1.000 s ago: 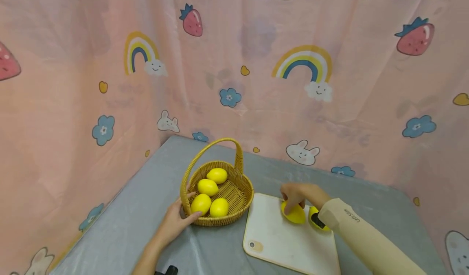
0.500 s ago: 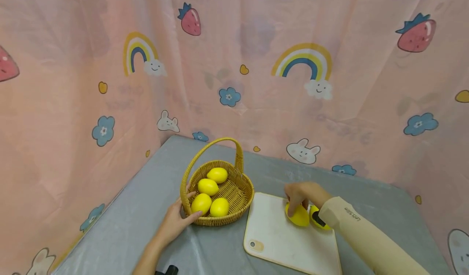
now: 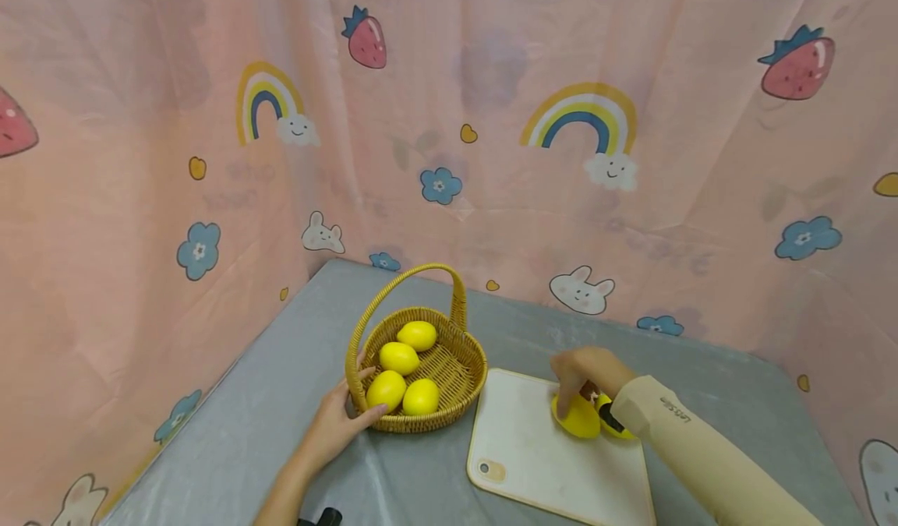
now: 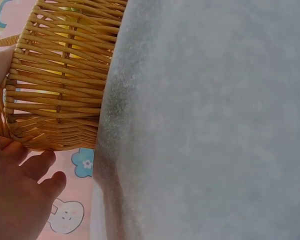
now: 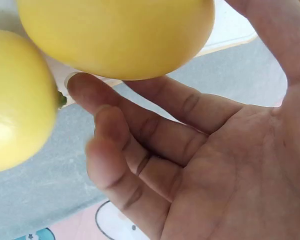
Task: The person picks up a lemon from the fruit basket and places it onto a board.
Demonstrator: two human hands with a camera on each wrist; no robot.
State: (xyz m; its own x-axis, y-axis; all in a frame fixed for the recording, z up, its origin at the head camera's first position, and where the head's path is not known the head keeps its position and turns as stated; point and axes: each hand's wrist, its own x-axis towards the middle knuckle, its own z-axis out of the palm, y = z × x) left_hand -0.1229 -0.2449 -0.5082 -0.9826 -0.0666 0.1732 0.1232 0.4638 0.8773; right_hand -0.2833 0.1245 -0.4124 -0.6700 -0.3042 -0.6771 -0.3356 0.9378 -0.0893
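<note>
Head view first: where is the left hand?

Left hand holds the left side of a round, golden-brown wicker basket with a tall arched handle; thumb and fingers sit on either side of the handle's left foot. Four smooth yellow lemons lie inside, mostly toward that hand.

And the right?

Right hand, coming from a beige sleeve, has its grip closed around a single oval yellow lemon. That lemon is over the right part of a white rectangular board with a tan edge; I cannot tell whether they touch.

Anything close by?

Yes, a plump yellow lemon with a green stem end, just beside the held one. Basket and board rest on a grey-covered desk, before a pink printed curtain.
</note>
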